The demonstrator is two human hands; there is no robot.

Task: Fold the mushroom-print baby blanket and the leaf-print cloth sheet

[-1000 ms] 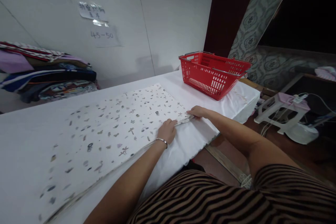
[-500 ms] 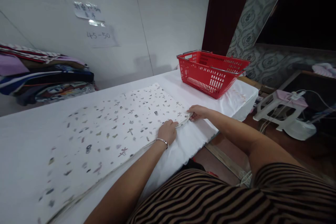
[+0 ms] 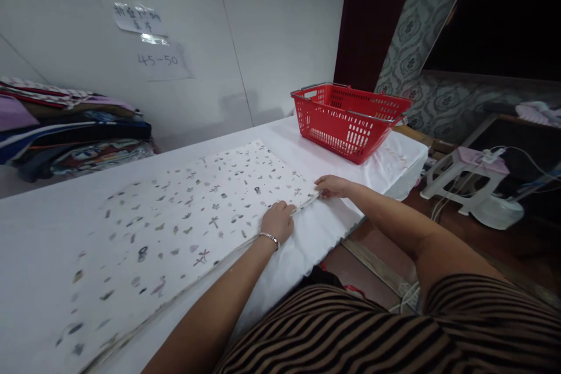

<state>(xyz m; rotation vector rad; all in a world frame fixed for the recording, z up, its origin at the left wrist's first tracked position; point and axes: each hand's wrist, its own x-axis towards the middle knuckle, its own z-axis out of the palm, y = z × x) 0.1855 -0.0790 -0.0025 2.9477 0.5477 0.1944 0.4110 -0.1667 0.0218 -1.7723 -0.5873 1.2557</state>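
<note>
A white cloth with small grey and brown printed motifs (image 3: 193, 228) lies folded in layers and spread along the table. At its near right corner, my right hand (image 3: 333, 186) pinches the edge between thumb and fingers. My left hand (image 3: 278, 222), with a bracelet at the wrist, is closed over the near edge a little further left; its fingertips grip the fabric, partly hidden from view. Between the two hands the edge runs fairly straight.
A red plastic basket (image 3: 350, 123) stands on the white-covered table (image 3: 280, 134) at the back right. Folded clothes (image 3: 74, 128) are stacked at the far left by the wall. Right of the table, a stool (image 3: 471, 172) with a power strip and cables stands on the floor.
The cloth's edge between my hands is pulled straighter; before, it curved. Both hands keep their hold in nearly the same place. The view has shifted slightly.
</note>
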